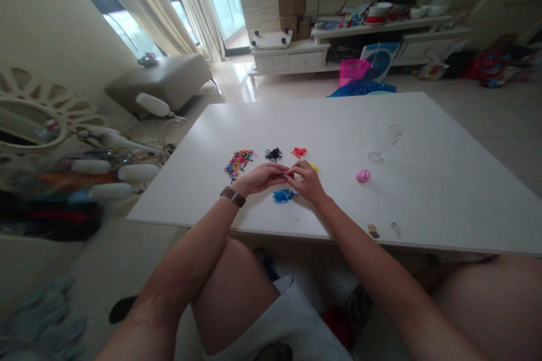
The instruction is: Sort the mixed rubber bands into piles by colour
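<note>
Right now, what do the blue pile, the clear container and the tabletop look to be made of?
Blue pile: probably rubber or soft plastic, judging by its thin, curling strands; the finish is too blurred to tell.
Clear container: plastic or glass, see-through, with the white table showing through it.
Tabletop: perhaps painted or laminated board; its surface looks smooth and evenly white.

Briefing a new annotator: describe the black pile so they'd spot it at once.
On the white table, find where the left hand and right hand meet. Just beyond them, the black pile lies between the multicoloured pile on its left and the red pile on its right. Of the piles in view, only this one looks black throughout.
</note>
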The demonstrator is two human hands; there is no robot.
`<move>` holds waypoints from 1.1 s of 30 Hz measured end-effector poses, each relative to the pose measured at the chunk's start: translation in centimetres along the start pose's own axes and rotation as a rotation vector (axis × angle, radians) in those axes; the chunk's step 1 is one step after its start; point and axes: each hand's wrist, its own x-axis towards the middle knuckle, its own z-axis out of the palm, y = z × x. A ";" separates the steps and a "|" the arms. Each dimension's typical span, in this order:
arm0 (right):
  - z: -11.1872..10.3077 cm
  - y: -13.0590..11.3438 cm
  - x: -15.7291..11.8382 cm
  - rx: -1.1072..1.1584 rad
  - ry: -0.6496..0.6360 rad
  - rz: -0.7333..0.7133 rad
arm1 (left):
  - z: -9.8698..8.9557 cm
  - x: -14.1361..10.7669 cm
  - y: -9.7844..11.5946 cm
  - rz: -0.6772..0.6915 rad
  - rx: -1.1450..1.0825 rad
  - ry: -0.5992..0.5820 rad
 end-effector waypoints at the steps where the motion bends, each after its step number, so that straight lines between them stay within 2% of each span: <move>1: 0.0 0.0 0.0 0.000 0.004 -0.001 | 0.0 0.0 0.0 0.002 0.008 0.005; 12: -0.6 -0.4 0.2 0.072 0.065 0.120 | -0.6 -0.2 0.5 0.030 0.038 0.145; 14: -0.8 -0.5 0.2 0.117 0.022 0.122 | -0.5 -0.3 0.6 0.032 0.019 0.160; 20: -0.7 -0.2 -0.1 0.134 -0.223 0.064 | -0.4 -0.4 0.7 0.047 -0.009 0.169; 26: -0.5 0.1 -0.4 0.082 -0.300 0.025 | -0.6 -0.2 0.7 0.046 -0.059 0.183; 28: -0.5 0.2 -0.4 0.053 -0.272 0.026 | -0.7 -0.2 0.7 0.045 -0.057 0.179; 33: -0.4 0.4 -0.3 -0.002 -0.050 0.053 | -1.0 -0.3 0.5 0.036 -0.003 0.120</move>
